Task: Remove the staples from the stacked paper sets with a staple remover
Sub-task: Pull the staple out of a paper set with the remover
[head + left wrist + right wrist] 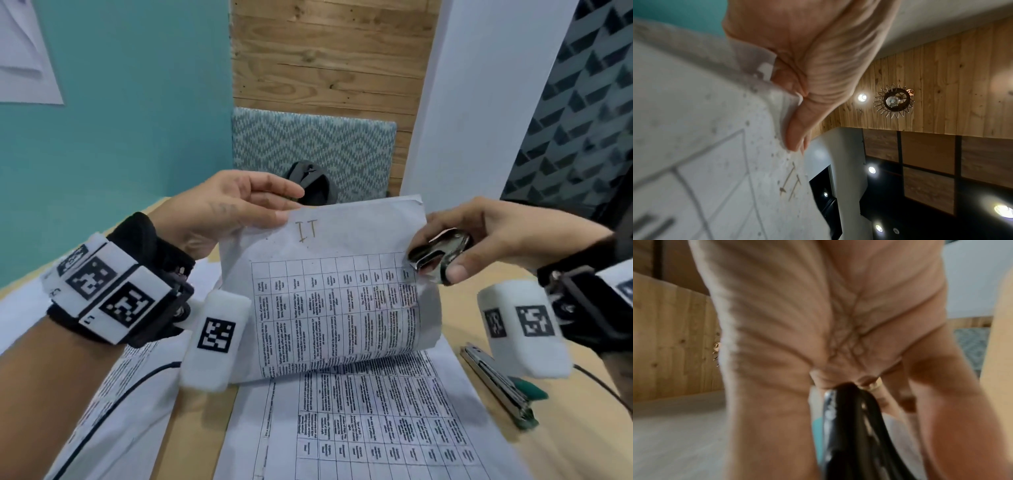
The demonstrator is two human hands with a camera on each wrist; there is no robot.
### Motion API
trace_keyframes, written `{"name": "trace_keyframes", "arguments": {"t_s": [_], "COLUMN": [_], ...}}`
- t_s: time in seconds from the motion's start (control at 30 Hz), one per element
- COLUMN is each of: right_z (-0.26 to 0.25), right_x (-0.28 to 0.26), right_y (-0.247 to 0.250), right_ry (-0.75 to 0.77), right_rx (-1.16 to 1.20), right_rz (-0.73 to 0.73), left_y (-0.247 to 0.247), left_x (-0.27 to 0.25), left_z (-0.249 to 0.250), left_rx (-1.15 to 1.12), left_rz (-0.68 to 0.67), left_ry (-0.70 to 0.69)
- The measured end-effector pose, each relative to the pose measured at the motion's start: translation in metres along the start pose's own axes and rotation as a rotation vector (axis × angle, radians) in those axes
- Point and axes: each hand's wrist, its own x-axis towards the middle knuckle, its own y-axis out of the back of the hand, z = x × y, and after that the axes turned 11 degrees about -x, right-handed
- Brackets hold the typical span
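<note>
Above the wooden desk (455, 308), the left hand (222, 212) is pinching the top corner of a raised paper set (329, 291), while the right hand (479, 236) is curling round the staple remover (436, 255) — its claws are biting at the sheet's right edge, apparently mid-pull on a staple. Next, I judge, comes a steady tug away from the paper without tearing it. More printed sheets (370, 428) are lying flat below, a stapler (496, 383) beside them — teal wall and wood panelling are standing behind.
</note>
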Motion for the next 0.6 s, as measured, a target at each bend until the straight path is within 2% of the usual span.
{"name": "trace_keyframes", "arguments": {"t_s": [0.23,0.3,0.4,0.47,0.53,0.6], "right_z": [0.002,0.003,0.004,0.004,0.003,0.001], "right_x": [0.000,-0.002,-0.004,-0.004,-0.005,-0.008], "right_y": [0.004,0.009,0.013,0.014,0.015,0.016], "right_ry": [0.047,0.043,0.044,0.057,0.068,0.073], "right_rx": [0.078,0.112,0.144,0.161,0.168,0.168], "right_rz": [0.099,0.149,0.209,0.237,0.260,0.278], "left_y": [0.021,0.036,0.046,0.044,0.038,0.033], "left_x": [0.003,0.001,-0.002,-0.001,0.002,0.003], "left_z": [0.002,0.004,-0.001,-0.008,-0.013,-0.013], "left_rx": [0.068,0.171,0.288,0.335,0.330,0.291], "left_rz": [0.006,-0.060,-0.253,-0.299,-0.219,-0.110], "left_ry": [-0.048,0.035,0.237,0.286,0.223,0.092]}}
